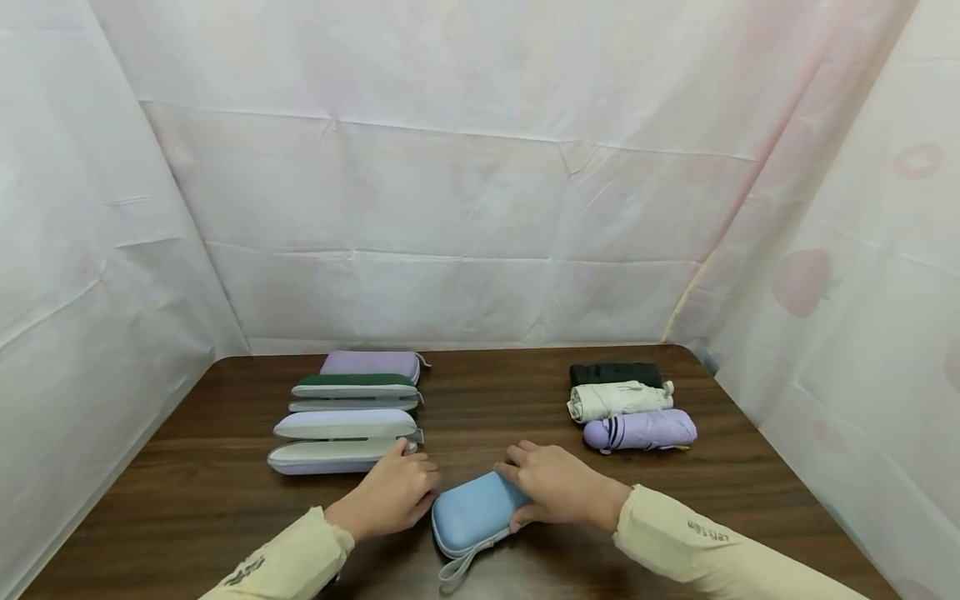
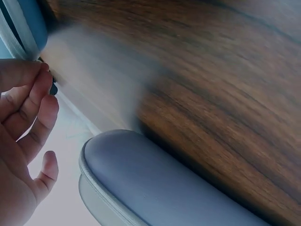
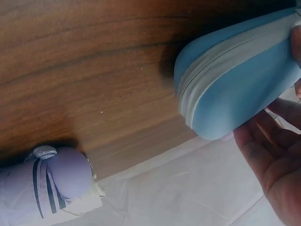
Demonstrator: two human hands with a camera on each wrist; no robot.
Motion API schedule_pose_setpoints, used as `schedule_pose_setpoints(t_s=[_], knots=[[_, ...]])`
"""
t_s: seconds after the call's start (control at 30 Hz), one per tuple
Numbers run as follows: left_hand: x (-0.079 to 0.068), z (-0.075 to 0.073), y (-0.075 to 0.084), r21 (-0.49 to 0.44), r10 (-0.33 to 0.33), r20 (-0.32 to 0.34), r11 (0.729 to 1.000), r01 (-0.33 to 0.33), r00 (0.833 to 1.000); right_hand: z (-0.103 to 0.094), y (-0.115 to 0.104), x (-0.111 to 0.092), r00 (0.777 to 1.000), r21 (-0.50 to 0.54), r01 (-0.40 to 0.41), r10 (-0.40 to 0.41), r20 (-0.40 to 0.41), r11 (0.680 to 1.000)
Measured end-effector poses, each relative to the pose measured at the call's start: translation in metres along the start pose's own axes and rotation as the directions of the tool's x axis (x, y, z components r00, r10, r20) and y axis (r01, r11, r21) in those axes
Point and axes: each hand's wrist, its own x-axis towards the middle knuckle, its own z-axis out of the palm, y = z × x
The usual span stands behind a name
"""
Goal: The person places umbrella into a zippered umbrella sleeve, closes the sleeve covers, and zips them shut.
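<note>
A light blue zippered case [image 1: 476, 512] with a grey wrist strap [image 1: 457, 571] lies near the front middle of the table. My right hand [image 1: 558, 487] grips its right end, thumb on the near side and fingers on the far side. At the case's left end is my left hand [image 1: 397, 492]. In the left wrist view, the thumb and forefinger of that hand [image 2: 23, 117] pinch at the zipper edge of the blue case [image 2: 35, 21]; the zipper pull itself is hidden. A dark gap shows along the zipper there. The right wrist view shows the grey zipper band [image 3: 235, 54] closed.
At left, a purple case [image 1: 371, 363], a green case [image 1: 352, 380] and a pale lavender case [image 1: 341, 423] lie in a column; the latter two look spread apart. At right lie a black umbrella [image 1: 615, 374], a white umbrella [image 1: 618, 401] and a purple umbrella [image 1: 648, 430], all folded.
</note>
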Motion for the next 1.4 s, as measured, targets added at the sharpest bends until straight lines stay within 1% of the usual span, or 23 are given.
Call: schedule_pose_setpoints(t_s=[0.17, 0.37, 0.53, 0.67, 0.8, 0.9, 1.07, 1.2, 1.3, 1.4], knots=[[-0.010, 0.000, -0.002, -0.054, -0.017, -0.019, 0.998, 0.016, 1.000, 0.006, -0.002, -0.004, 0.998, -0.012, -0.024, 0.023, -0.065, 1.000], [-0.018, -0.002, 0.000, -0.101, -0.033, -0.015, 0.994, 0.032, 0.999, 0.012, -0.004, -0.009, 0.991, -0.020, -0.078, 0.076, -0.111, 0.997], [-0.020, -0.001, 0.005, -0.155, -0.052, -0.017, 0.987, 0.048, 0.999, 0.014, -0.008, -0.011, 0.982, -0.012, -0.122, 0.119, -0.144, 0.993], [-0.020, -0.001, 0.008, -0.158, -0.056, -0.038, 0.986, 0.049, 0.998, 0.016, -0.009, -0.011, 0.977, -0.017, -0.145, 0.140, -0.160, 0.989], [-0.021, -0.002, 0.012, -0.175, -0.070, -0.031, 0.983, 0.064, 0.997, 0.016, -0.010, -0.011, 0.973, -0.024, -0.155, 0.149, -0.177, 0.988], [-0.022, -0.003, 0.018, -0.207, -0.076, -0.017, 0.976, 0.071, 0.997, 0.016, -0.010, -0.010, 0.971, -0.030, -0.155, 0.147, -0.191, 0.987], [-0.020, -0.004, 0.031, -0.240, -0.082, -0.024, 0.968, 0.074, 0.996, 0.017, -0.010, -0.010, 0.964, -0.046, -0.152, 0.138, -0.225, 0.987], [-0.017, -0.004, 0.043, -0.227, -0.096, -0.041, 0.970, 0.085, 0.994, 0.018, -0.010, -0.009, 0.961, -0.056, -0.146, 0.128, -0.246, 0.988], [-0.014, -0.005, 0.050, -0.214, -0.107, -0.034, 0.972, 0.097, 0.994, 0.019, -0.011, -0.010, 0.963, -0.061, -0.148, 0.130, -0.236, 0.987], [-0.011, -0.005, 0.053, -0.198, -0.110, -0.024, 0.975, 0.103, 0.994, 0.020, -0.012, -0.010, 0.965, -0.060, -0.160, 0.143, -0.221, 0.985]])
